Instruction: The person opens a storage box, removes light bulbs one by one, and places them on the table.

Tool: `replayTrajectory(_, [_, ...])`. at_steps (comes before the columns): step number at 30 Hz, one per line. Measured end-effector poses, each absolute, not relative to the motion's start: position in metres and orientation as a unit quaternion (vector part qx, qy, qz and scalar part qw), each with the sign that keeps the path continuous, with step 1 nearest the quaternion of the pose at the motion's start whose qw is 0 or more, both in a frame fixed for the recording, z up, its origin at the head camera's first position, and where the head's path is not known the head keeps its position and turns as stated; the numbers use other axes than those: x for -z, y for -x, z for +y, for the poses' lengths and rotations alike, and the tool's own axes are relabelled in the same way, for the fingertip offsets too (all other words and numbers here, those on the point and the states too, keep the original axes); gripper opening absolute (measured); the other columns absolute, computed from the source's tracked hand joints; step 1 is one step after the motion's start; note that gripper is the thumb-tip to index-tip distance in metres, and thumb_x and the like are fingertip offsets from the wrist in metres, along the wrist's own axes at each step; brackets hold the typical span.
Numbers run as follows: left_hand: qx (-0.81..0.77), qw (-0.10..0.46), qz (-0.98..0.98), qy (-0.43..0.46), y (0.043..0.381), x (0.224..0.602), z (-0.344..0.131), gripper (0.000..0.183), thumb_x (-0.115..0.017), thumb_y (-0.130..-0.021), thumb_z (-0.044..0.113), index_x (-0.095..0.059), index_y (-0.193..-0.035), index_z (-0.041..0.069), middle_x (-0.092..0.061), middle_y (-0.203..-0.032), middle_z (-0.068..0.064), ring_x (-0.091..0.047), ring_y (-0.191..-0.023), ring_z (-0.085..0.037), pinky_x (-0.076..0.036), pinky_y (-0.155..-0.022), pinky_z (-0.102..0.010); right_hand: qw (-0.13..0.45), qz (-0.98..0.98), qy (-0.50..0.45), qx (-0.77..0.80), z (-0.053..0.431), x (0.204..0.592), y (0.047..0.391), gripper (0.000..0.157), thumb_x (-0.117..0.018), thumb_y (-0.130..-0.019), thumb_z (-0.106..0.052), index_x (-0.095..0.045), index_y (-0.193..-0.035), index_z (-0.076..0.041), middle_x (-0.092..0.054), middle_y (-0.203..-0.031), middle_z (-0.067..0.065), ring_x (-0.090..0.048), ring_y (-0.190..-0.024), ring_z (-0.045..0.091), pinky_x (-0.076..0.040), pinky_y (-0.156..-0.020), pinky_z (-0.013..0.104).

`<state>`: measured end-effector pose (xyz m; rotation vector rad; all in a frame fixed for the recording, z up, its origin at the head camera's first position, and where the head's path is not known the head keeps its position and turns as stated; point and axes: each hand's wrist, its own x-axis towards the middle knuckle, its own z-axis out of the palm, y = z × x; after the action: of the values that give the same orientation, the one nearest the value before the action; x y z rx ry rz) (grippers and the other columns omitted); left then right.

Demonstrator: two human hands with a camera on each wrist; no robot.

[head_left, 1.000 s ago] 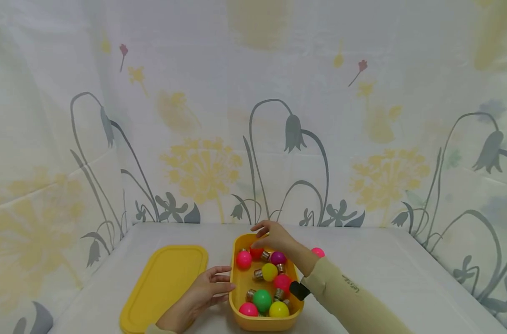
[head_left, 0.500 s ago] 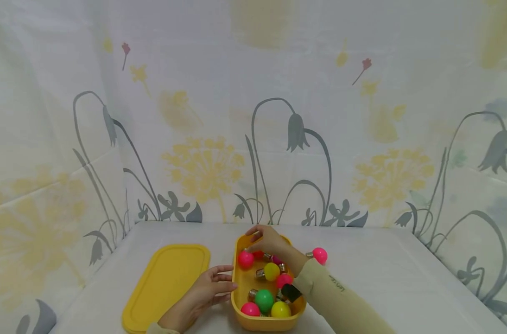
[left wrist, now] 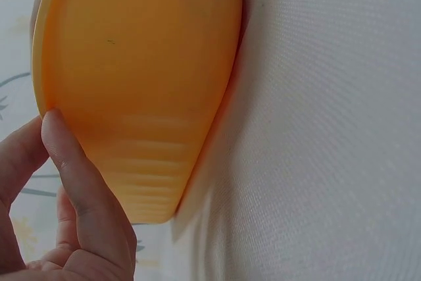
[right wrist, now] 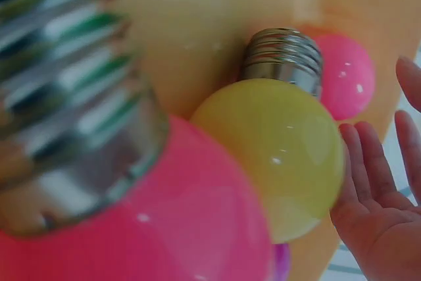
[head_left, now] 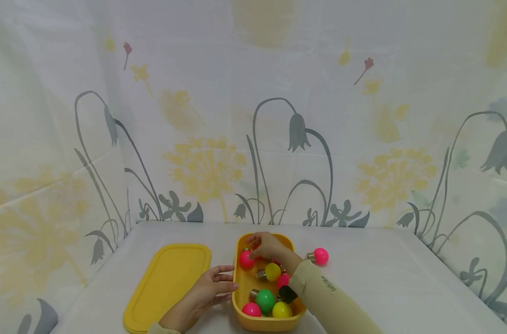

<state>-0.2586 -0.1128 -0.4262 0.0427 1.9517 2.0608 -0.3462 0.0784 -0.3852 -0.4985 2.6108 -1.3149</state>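
A yellow plastic box (head_left: 235, 297) holds several colourful light bulbs with silvery screw bases. My left hand (head_left: 208, 290) is at the box's left side, its thumb and fingertips touching the rim, as the left wrist view also shows. Over the far end of the box is my right hand (head_left: 269, 247), fingers reaching down beside a pink bulb (head_left: 246, 260). In the right wrist view that hand's fingers are fairly straight, with no bulb seen in them. Nearer lie a yellow bulb (head_left: 272, 272), a green bulb (head_left: 265, 300) and another yellow bulb (head_left: 282, 310). My right hand and wrist hide some bulbs.
The box's yellow lid (head_left: 167, 283) lies flat on the white table to the left. One pink bulb (head_left: 320, 256) lies on the tabletop right of the box. A floral-print cloth (head_left: 220, 116) hangs behind.
My right hand has lowered into the far end of the box, toward the pink bulb, and its forearm has shifted left. The pink bulb outside has come into fuller view. My left hand stays put.
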Motion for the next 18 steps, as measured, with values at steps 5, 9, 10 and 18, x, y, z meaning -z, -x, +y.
replayTrajectory(5, [-0.716, 0.151, 0.682, -0.009, 0.2596, 0.4270, -0.1130, 0.055, -0.069, -0.083, 0.006, -0.043, -0.131, -0.004, -0.056, -0.107, -0.018, -0.060, -0.078, -0.017, -0.054, -0.074, -0.032, 0.101, 0.874, 0.181, 0.439, 0.0775, 0.3913, 0.3471, 0.031, -0.071, -0.074, 0.005, -0.062, -0.104, 0.003, -0.062, -0.096, 0.011, -0.057, -0.082, 0.023, -0.053, -0.074, 0.034])
replayTrajectory(9, [-0.716, 0.153, 0.681, -0.005, 0.2598, 0.4263, -0.1129, 0.055, -0.069, -0.083, 0.006, -0.043, -0.131, -0.004, -0.056, -0.107, -0.018, -0.060, -0.078, -0.017, -0.054, -0.074, -0.032, 0.117, 0.890, 0.175, 0.404, 0.0758, 0.3911, 0.3447, 0.032, -0.075, -0.071, 0.002, -0.064, -0.101, -0.002, -0.060, -0.091, 0.008, -0.055, -0.080, 0.023, -0.054, -0.073, 0.035])
replayTrajectory(10, [-0.716, 0.153, 0.682, -0.005, 0.2593, 0.4258, -0.1129, 0.055, -0.069, -0.083, 0.006, -0.043, -0.130, -0.003, -0.056, -0.107, -0.017, -0.060, -0.078, -0.017, -0.054, -0.074, -0.032, 0.122, 0.893, 0.174, 0.396, 0.0754, 0.3904, 0.3436, 0.033, -0.076, -0.070, 0.001, -0.064, -0.100, -0.004, -0.060, -0.090, 0.007, -0.055, -0.080, 0.022, -0.054, -0.072, 0.035])
replayTrajectory(18, [-0.711, 0.156, 0.685, 0.002, 0.2594, 0.4253, -0.1122, 0.054, -0.071, -0.082, 0.007, -0.046, -0.129, -0.001, -0.056, -0.106, -0.016, -0.061, -0.079, -0.018, -0.054, -0.075, -0.032, 0.136, 0.894, 0.182, 0.386, 0.0741, 0.3912, 0.3401, 0.032, -0.077, -0.071, 0.001, -0.064, -0.100, -0.003, -0.058, -0.086, 0.007, -0.054, -0.077, 0.022, -0.053, -0.072, 0.034])
